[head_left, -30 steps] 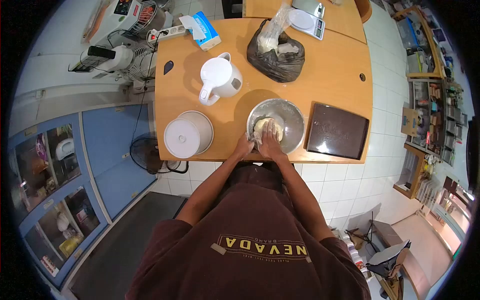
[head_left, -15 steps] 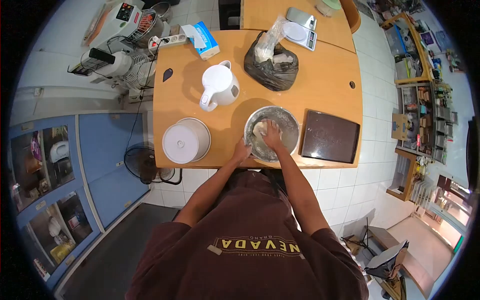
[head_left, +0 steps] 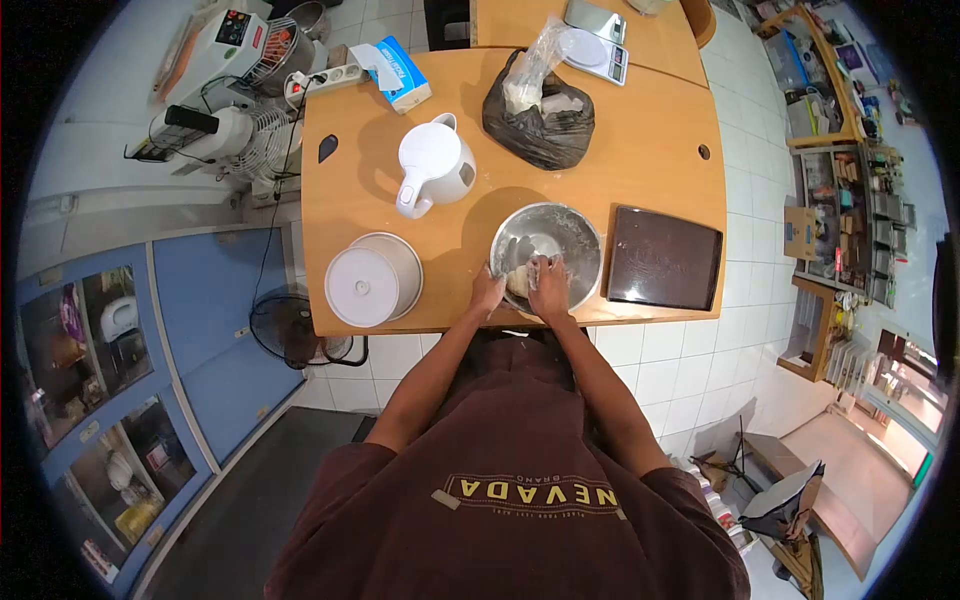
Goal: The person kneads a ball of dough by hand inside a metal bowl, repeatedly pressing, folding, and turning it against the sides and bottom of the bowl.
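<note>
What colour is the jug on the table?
White, plain; the head view shows the jug best.

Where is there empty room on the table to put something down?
Bare wood lies on the orange wooden table between the black plastic bag and the dark rectangular tray. It is crowded around the metal bowl, white jug and round white tub.

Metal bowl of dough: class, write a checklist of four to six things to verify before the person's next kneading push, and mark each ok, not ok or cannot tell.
1. Left hand grips the metal bowl at its near-left rim: ok.
2. Right hand rests on the dough inside the bowl: ok.
3. Bowl sits fully on the table: cannot tell; it is close to the near edge.
4. White jug stands apart from the bowl: ok.
5. Dark tray lies apart, right of the bowl: ok.
6. Dough sticking to fingers: cannot tell.
</note>
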`<action>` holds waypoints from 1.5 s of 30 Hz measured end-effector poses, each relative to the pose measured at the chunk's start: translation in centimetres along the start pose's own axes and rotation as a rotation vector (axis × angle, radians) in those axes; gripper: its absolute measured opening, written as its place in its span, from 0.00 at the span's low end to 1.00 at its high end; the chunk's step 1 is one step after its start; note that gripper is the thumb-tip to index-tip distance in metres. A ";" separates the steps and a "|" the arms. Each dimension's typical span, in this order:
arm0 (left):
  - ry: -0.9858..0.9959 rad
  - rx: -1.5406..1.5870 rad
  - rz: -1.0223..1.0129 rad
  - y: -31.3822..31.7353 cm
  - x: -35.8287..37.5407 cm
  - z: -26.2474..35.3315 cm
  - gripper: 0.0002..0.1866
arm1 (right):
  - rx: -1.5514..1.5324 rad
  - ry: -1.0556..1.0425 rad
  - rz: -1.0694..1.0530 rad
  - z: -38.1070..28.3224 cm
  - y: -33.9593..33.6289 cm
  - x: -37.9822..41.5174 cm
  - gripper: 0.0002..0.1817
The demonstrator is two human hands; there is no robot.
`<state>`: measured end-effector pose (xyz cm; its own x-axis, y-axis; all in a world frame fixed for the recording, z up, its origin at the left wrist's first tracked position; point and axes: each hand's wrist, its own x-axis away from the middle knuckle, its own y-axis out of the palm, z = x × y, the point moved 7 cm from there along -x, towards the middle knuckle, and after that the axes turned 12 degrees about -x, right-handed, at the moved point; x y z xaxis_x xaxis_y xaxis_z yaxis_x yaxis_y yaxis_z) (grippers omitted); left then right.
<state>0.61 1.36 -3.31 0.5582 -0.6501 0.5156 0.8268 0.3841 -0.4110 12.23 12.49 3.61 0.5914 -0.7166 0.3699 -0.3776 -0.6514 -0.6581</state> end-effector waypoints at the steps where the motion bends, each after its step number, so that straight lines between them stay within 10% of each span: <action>1: 0.057 -0.047 0.014 0.1 -0.4 -0.3 0.27 | 0.068 -0.032 0.044 -0.5 0.0 0.2 0.24; 11: -0.376 0.298 -0.224 -1.1 1.8 3.7 0.28 | 0.261 -0.056 0.288 -0.2 1.3 -3.2 0.25; 14: 0.020 0.135 -0.102 1.0 -1.4 -2.2 0.26 | 0.299 0.119 0.203 -1.0 1.2 -5.5 0.24; 20: 0.114 0.051 -0.120 -1.0 0.6 2.4 0.24 | 0.205 0.162 0.173 0.9 1.4 -7.6 0.20; 23: -0.259 0.333 -0.222 -1.1 1.9 3.4 0.26 | -0.162 0.118 0.015 3.0 1.0 -7.8 0.21; 28: -0.222 0.348 -0.212 0.8 0.8 0.3 0.27 | 0.051 -0.298 -0.058 4.2 -1.2 -2.6 0.35; 45: -0.179 0.306 -0.221 0.4 0.4 0.8 0.26 | 0.209 0.055 0.012 1.0 -3.0 1.7 0.37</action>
<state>1.22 1.73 -2.64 0.3461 -0.6248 0.6999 0.8952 0.4431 -0.0471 15.06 13.51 5.50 0.5460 -0.7401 0.3926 -0.2247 -0.5808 -0.7824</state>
